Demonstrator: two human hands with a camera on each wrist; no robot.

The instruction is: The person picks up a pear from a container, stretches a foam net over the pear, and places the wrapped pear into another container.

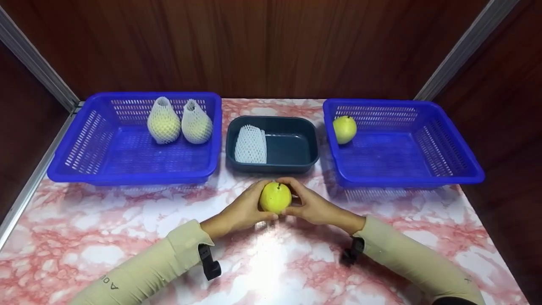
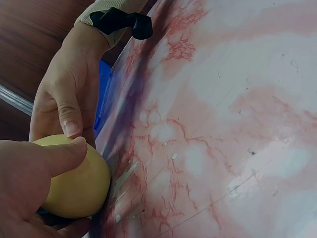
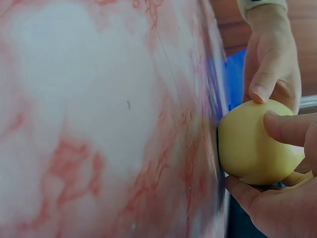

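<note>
A yellow pear (image 1: 275,198) with a short dark stem is held between both hands, in front of the dark tray. My left hand (image 1: 245,208) grips its left side, thumb at the near face and fingers behind. From the other side my right hand (image 1: 312,206) grips it the same way. Both wrist views show the bare pear (image 2: 79,186) with a thumb of each hand on its skin. In the right wrist view the pear (image 3: 252,144) is close over the marbled tabletop.
A blue basket (image 1: 131,178) at left contains two pears in white foam nets (image 1: 164,123). The dark tray (image 1: 292,163) in the middle holds flat white foam netting (image 1: 250,146). Another blue basket (image 1: 406,180) at right holds one bare pear (image 1: 345,129). Wooden panels (image 1: 271,51) enclose the table.
</note>
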